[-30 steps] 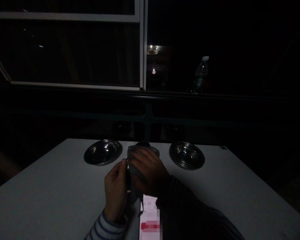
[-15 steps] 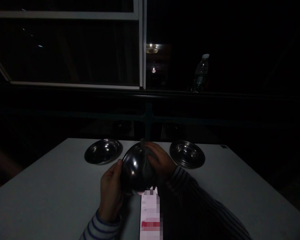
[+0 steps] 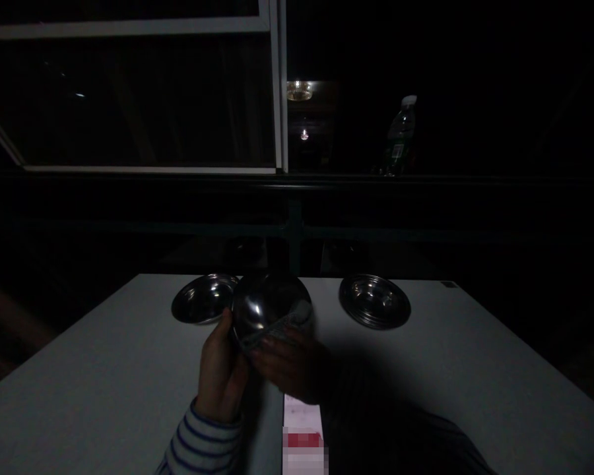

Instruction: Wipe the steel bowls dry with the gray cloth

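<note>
Left grip (image 3: 220,375) on bowl (image 3: 260,300); glossy

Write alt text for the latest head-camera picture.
A left hand holds a metal dish while the right hand presses a gray cloth against it. Metal plates lie on the dim white table to either side, and a lit screen shows below.

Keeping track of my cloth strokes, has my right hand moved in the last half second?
Yes. Against the shiny dishware on the right of the table, your right hand has shifted left, away from it, and closer to you.
</note>
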{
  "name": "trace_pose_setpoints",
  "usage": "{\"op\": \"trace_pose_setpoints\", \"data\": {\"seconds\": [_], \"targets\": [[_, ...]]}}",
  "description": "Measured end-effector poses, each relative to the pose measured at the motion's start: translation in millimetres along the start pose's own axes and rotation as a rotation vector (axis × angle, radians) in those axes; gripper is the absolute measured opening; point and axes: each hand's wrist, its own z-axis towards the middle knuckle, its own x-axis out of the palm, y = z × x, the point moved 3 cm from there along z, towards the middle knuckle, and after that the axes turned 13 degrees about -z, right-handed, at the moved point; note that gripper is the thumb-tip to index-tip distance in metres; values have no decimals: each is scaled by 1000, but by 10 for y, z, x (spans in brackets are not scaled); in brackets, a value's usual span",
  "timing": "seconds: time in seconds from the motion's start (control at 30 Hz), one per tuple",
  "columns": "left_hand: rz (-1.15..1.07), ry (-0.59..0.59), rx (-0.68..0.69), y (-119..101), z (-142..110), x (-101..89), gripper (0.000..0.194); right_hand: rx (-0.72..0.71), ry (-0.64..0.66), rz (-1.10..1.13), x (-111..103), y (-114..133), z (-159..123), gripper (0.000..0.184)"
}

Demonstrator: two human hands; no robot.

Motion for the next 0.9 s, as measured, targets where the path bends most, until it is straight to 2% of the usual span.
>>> {"op": "trace_pose_setpoints", "data": {"seconds": [0.1,0.27,0.43,0.57,0.63,0.73,0.77,0.8,0.9], "targets": [[-46,-15,26,-32,-15,8,26,17,-40,-25,3,-16,-161,30],[-58,-3,-83,28,0,-9,24,-17,38,48,-95,-76,-35,33],[-108,9,-33,-11,-6,-14,27,15,130,127,-145,-128,-85,28],[-50,38,-98,91,-20,-38,20,59,26,123,-203,-179,47,32],[-43,29,-97,130,-21,-65,19,159,62,144,-195,-275,138,36],[-38,-4,-18,136,-8,-116,18,451,202,173,-166,-442,182,42],[-24,-9,-6,137,-1,-130,18,492,222,180,-168,-462,183,42],[-8,-10,-8,141,5,-143,17,478,233,198,-172,-457,189,43],[18,3,-27,150,12,-160,17,281,251,281,-174,-393,206,45]]}}
